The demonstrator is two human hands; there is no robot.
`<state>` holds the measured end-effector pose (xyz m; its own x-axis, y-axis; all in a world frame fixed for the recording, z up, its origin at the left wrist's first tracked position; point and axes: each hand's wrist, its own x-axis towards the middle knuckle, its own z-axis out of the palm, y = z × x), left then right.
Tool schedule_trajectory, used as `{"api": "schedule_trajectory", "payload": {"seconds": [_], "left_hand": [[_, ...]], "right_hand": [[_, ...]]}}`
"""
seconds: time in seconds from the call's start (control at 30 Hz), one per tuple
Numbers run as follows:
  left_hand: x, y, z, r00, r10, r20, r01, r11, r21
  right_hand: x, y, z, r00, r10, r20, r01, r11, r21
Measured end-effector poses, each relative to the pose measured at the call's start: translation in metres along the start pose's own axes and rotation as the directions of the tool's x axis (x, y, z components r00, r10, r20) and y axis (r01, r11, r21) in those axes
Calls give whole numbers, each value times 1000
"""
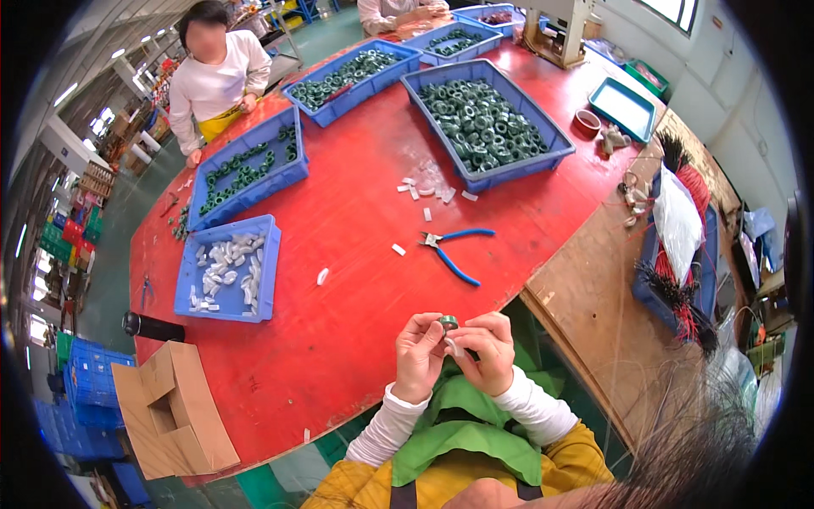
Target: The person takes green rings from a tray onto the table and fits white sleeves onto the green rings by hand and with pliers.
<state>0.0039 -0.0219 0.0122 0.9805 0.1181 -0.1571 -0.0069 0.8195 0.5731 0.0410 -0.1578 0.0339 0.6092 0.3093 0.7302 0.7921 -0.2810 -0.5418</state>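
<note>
Green ring (449,322) sits pinched in the left hand (417,355); the right hand (488,355), fingers closed, pinches a white piece (454,346).

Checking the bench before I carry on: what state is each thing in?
Left hand: closed on green ring
Right hand: closed on white piece
Diagonal cutters: open, lying on red table
Cardboard box: flaps open
Black bottle: upright or lying, unclear
Small blue tray: partly filled with white pieces
Large blue bin: heaped with green rings
</note>
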Motion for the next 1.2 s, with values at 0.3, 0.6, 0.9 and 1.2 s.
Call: {"api": "schedule_trajectory", "payload": {"seconds": [0.3, 0.6, 0.9, 1.2], "left_hand": [[-5, -3, 5, 993, 113, 39, -118, 976, 181], [-7, 8, 5, 983, 23, 180, -68, 966, 248], [-4, 3, -1, 979, -70, 192, 42, 988, 146], [-4, -1, -4, 977, -50, 206, 22, 991, 134]], "right_hand": [[22, 16, -14, 991, -101, -93, 92, 991, -94], [24, 23, -15, 969, 233, 77, -240, 964, 110], [2, 26, -13, 607, 609, 511, -793, 419, 442], [-9, 24, -11, 928, 252, 276, -338, 880, 333]]}}
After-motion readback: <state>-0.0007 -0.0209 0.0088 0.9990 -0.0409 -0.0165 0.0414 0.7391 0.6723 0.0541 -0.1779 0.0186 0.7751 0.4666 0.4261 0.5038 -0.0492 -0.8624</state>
